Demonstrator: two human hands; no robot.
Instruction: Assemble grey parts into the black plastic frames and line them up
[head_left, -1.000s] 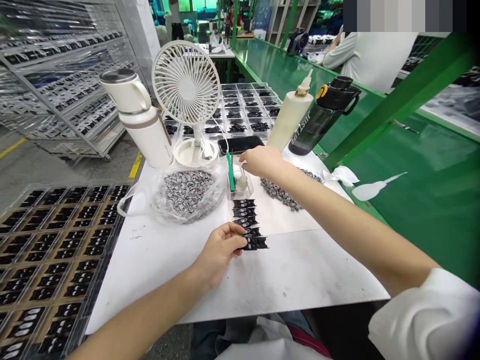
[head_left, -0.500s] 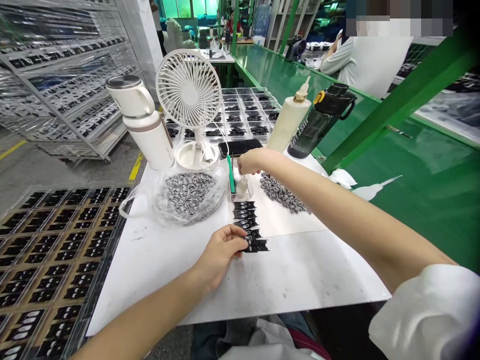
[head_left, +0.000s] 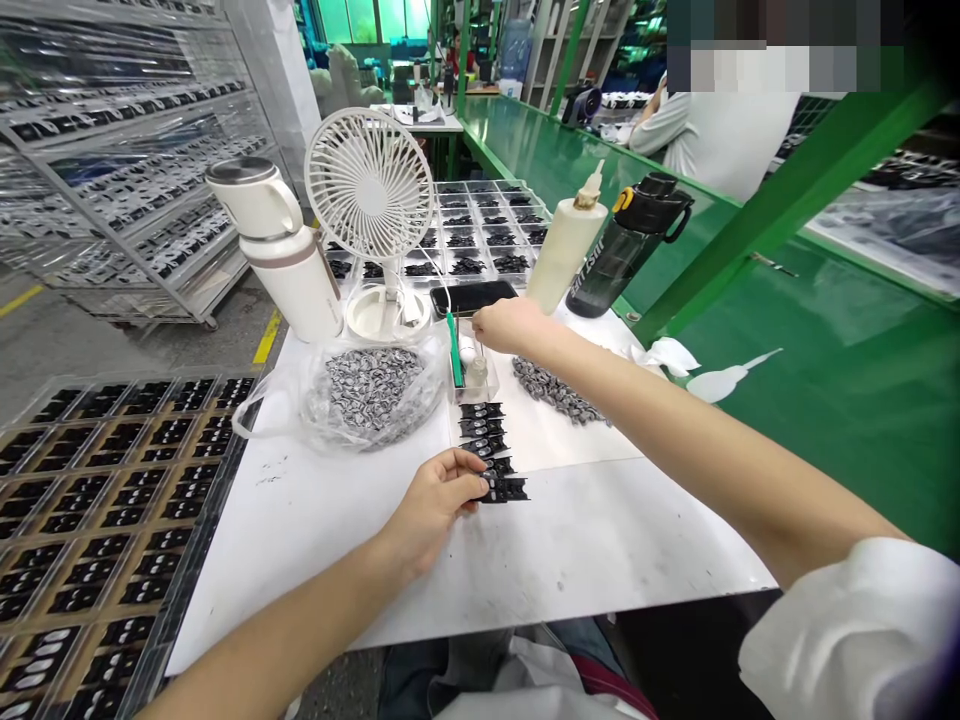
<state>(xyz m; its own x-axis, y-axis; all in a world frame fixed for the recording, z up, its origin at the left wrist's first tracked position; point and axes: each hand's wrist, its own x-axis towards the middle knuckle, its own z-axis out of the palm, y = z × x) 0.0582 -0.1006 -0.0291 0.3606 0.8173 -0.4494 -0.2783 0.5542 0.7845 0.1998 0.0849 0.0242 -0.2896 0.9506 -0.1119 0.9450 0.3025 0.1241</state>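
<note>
Head view, white board [head_left: 300, 560] on green bench [head_left: 810, 340], left fingers [head_left: 465, 465] pinching black strips [head_left: 504, 489], right hand [head_left: 510, 325], grip unclear

White on the fan [head_left: 369, 185], in thin radial ribs. Cream and white on the flask [head_left: 289, 285], with a brownish band at the neck. Cream on the glue bottle [head_left: 566, 255], tan at the nozzle. Smoky grey on the water bottle [head_left: 611, 260], black at the cap, yellow at the clip. Black-and-white mottling on the pieces [head_left: 371, 390] in the bag [head_left: 270, 420]. Solid black on the strips [head_left: 499, 490] and the phone [head_left: 472, 297]. Bright green on the bench [head_left: 825, 330] and the tool [head_left: 453, 350]. White with grey smudges on the sheet [head_left: 600, 540]. Black rows in a grid on the tray [head_left: 97, 500]. Grey on the floor [head_left: 150, 345], with a yellow stripe.
</note>
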